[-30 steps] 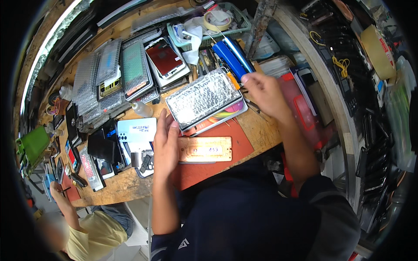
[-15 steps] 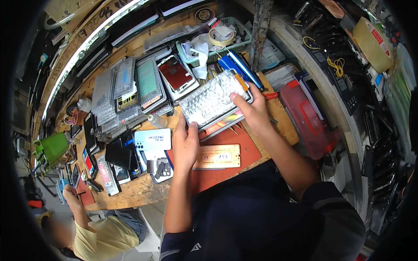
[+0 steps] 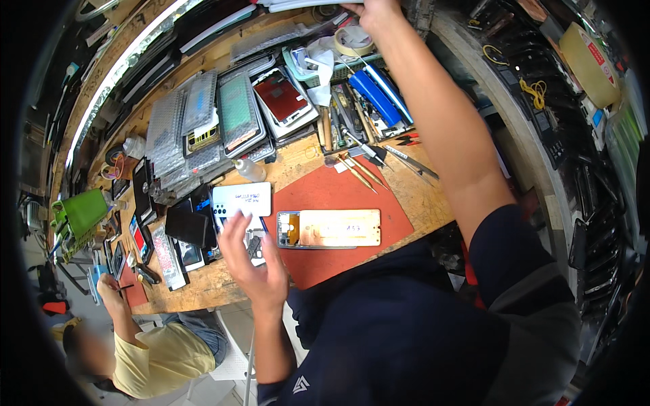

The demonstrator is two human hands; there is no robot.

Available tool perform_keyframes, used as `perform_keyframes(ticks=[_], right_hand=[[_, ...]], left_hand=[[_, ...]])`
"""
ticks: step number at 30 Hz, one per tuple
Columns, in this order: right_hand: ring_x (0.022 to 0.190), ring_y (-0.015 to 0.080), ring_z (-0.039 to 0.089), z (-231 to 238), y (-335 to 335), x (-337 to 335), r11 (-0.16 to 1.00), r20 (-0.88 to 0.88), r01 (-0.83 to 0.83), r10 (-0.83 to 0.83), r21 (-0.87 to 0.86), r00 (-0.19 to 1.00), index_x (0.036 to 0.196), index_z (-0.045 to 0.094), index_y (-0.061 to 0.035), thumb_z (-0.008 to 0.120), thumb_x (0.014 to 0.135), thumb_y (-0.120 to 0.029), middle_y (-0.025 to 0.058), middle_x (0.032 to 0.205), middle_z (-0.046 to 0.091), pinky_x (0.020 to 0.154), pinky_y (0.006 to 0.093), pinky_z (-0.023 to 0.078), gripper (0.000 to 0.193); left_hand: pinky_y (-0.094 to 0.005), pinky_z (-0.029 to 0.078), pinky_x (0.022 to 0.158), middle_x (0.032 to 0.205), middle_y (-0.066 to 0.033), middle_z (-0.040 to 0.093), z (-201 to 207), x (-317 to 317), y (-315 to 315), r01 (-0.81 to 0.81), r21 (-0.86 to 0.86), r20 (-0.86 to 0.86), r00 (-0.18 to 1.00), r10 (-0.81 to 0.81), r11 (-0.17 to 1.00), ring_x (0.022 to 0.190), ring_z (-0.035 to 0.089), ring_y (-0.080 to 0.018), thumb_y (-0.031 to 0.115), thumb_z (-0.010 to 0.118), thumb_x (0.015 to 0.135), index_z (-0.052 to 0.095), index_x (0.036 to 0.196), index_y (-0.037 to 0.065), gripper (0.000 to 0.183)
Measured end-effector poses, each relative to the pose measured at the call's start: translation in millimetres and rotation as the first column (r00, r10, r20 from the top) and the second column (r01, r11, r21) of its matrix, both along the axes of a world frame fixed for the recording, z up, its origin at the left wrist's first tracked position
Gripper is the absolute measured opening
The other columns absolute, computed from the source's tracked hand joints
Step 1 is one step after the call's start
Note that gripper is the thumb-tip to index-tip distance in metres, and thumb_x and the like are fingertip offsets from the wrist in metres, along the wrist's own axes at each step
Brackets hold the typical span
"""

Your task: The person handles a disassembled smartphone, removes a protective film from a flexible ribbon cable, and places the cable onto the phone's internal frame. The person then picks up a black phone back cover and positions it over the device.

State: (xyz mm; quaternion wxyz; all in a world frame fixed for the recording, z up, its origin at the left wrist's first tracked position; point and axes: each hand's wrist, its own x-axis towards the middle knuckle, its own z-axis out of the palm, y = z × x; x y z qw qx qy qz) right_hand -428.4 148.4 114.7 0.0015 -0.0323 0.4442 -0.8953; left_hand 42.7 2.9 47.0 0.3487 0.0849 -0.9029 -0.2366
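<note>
My right arm reaches far up to the top edge of the view. My right hand [image 3: 380,15], partly cut off there, grips a flat stack of phone screens [image 3: 308,5], of which only the pale edge shows. My left hand [image 3: 254,264] is raised over the bench's front edge, holding nothing, with its fingers apart. Just beyond its fingertips are a white phone back cover [image 3: 242,199] and small dark phone parts [image 3: 254,246]. On the red mat [image 3: 325,264] lies an opened phone [image 3: 290,229] with a gold-coloured plate [image 3: 342,227] over most of it.
Bubble-wrapped screens [image 3: 166,122] are piled at the back left. Behind the mat are tweezers [image 3: 359,172], screwdrivers and a blue tool [image 3: 374,98]. A small bottle [image 3: 250,170] stands beside the pile. At the left, a person in a yellow shirt [image 3: 166,362] works at the bench.
My right hand has carried the wrapped screen stack from above the mat up to the far edge. My left hand has let go and drawn back, uncovering the phone, tweezers and tools.
</note>
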Motion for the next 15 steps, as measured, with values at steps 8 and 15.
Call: perform_keyframes(ticks=[8,15], right_hand=[[0.101,0.0298,0.077,15,-26,-97,0.999,-0.048,0.044,-0.045,-0.026,0.998,0.131,0.068,-0.0073,0.073,0.105,-0.039,0.0124,0.117,0.077,0.078,0.0491,0.066,0.041],[0.098,0.0287,0.076,14,-28,-101,0.990,-0.098,0.140,-0.138,0.015,0.986,0.133,0.066,-0.0070,0.073,0.105,-0.040,0.0117,0.118,0.076,0.075,0.0491,0.066,0.044]], left_hand=[[-0.0396,0.055,0.088,0.115,-0.0194,0.062,-103,63,-24,-0.245,0.159,-0.090,0.961,0.261,0.956,0.104,0.064,-0.0339,-0.006,0.063,0.095,0.071,0.111,-0.005,0.019],[-0.0404,0.055,0.084,0.111,-0.0200,0.063,-105,60,-24,-0.246,0.147,-0.074,0.963,0.259,0.958,0.100,0.066,-0.0339,-0.009,0.061,0.092,0.071,0.108,-0.004,0.020]])
